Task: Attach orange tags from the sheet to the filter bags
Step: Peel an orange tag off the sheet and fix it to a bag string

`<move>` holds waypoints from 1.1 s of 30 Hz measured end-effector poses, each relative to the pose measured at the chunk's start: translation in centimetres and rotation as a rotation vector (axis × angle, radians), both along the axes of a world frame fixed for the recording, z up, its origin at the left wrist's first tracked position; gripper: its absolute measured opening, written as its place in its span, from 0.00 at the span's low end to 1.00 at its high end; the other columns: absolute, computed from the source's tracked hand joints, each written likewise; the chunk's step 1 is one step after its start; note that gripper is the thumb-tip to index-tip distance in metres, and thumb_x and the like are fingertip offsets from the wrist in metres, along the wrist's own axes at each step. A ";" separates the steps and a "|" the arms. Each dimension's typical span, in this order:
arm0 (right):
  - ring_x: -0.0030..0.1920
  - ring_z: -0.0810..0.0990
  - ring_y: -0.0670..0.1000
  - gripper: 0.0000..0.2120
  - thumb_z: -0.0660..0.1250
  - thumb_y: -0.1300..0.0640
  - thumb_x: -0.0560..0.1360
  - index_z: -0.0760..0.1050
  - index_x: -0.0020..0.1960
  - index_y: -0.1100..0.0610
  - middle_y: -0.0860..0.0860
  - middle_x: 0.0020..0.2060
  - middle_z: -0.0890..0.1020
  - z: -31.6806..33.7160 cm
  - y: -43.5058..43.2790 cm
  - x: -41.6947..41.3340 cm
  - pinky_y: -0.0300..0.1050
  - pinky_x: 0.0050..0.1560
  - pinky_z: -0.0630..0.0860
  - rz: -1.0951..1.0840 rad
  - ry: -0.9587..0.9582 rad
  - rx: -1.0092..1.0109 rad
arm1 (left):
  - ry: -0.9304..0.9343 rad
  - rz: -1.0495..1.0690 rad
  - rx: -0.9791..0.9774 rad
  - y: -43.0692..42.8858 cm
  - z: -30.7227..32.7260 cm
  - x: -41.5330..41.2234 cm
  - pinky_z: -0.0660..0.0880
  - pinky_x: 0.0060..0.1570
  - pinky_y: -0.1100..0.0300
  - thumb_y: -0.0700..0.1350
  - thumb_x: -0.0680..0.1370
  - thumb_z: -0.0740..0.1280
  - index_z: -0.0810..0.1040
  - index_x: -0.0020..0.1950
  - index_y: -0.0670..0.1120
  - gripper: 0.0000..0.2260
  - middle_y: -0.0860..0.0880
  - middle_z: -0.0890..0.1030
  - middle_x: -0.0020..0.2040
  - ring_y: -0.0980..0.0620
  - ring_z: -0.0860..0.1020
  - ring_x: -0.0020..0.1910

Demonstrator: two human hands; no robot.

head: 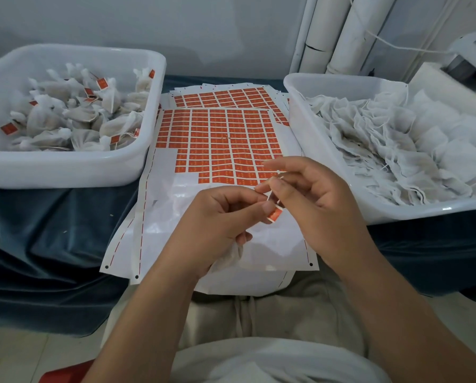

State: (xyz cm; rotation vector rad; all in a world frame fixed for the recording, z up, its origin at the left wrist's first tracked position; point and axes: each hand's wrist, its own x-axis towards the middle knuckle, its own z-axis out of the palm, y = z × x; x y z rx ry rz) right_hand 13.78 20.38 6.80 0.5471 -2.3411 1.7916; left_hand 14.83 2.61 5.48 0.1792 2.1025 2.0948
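Figure. One orange tag (275,214) was held in the air over the bare near part of the sheet (220,139), between the two hands. The left hand (220,217) pinched the tag's orange lower end, with the thumb lying on top and the forefinger beneath. The tag's pale upper part ran up and away to the right hand (314,194), where the thumb and a fingertip closed on it; that hand's forefinger stood out straight above the pinch. The tag thus lay slanted, its orange face showing just beyond the left thumb tip. The lower fingers of the left hand curled round a white filter bag (231,257), which hung crumpled below the palm over the sheet's near edge.

The sheet lay flat, with rows of orange tags filling its far part and the peeled white backing towards the person. A second sheet (223,96) showed from under its far edge. To the left of the sheet stood a white tub (65,167) of filled bags (73,114), several bearing orange tags. To the right of the sheet stood another white tub (300,120) holding flat bags (397,145) with loose strings. A dark blue cloth (51,230) lay under the sheet and both tubs. White pipes (342,31) rose beyond the sheet's far right corner.
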 end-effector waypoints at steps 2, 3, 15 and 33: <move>0.53 0.87 0.45 0.13 0.66 0.52 0.83 0.77 0.67 0.45 0.42 0.51 0.88 0.0 -0.1 0.0 0.34 0.53 0.80 0.002 -0.013 -0.024 | 0.041 0.039 -0.009 0.1 -0.1 0.0 0.80 0.38 0.61 0.54 0.74 0.73 0.89 0.46 0.56 0.06 0.51 0.87 0.41 0.52 0.81 0.36; 0.53 0.87 0.46 0.16 0.67 0.48 0.82 0.75 0.69 0.42 0.43 0.52 0.87 0.0 -0.2 0.0 0.36 0.52 0.81 0.008 -0.053 -0.043 | 0.066 0.062 -0.004 0.2 -0.2 0.0 0.80 0.37 0.61 0.53 0.76 0.73 0.89 0.46 0.55 0.05 0.51 0.87 0.41 0.48 0.82 0.37; 0.36 0.84 0.46 0.12 0.62 0.46 0.83 0.77 0.46 0.50 0.41 0.33 0.82 -0.4 -0.2 0.0 0.32 0.41 0.76 0.016 0.015 0.290 | 0.150 0.137 0.017 0.2 -0.1 0.2 0.81 0.37 0.63 0.57 0.75 0.72 0.88 0.47 0.56 0.08 0.52 0.88 0.42 0.50 0.83 0.37; 0.33 0.77 0.49 0.11 0.60 0.48 0.85 0.74 0.45 0.48 0.44 0.31 0.77 -0.6 -0.8 0.4 0.47 0.37 0.77 -0.015 0.051 0.266 | 0.193 0.192 0.006 0.2 -0.4 0.1 0.82 0.40 0.63 0.53 0.78 0.72 0.87 0.49 0.57 0.04 0.54 0.87 0.43 0.50 0.85 0.41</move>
